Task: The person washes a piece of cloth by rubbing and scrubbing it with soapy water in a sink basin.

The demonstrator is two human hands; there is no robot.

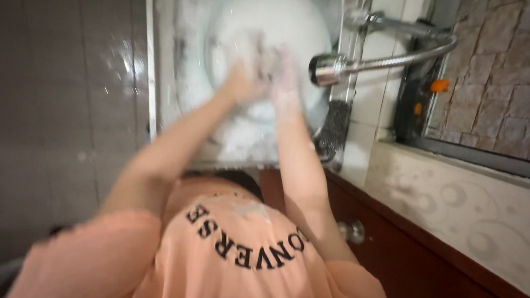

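Reaching down into the steel sink (179,52), I have both hands on a large white plate (273,20) that lies flat in the basin, covered in suds. My left hand (239,83) sits on the near left part of the plate, and my right hand (284,83) is just beside it, the two nearly touching over the middle of the dish. Foam and blur hide my fingers, so I cannot tell whether either hand is curled around something such as a sponge or is pressed flat and open against the plate.

The plate lies straight ahead of me, beyond both wrists, with most of its round face spreading away from my hands toward the far wall of the sink. It has no long axis to speak of; being round, it offers the same rim on every side. Both hands are about equally close to its centre, my right a shade nearer the tap side.

The chrome spray head (326,69) of the flexible faucet hose (405,56) hangs just right of my right hand, pointing toward it, apart from the plate. A dark scrubbing pad (338,120) stands at the sink's right edge, below the spray head. The pale patterned bench (469,210) runs along my right.
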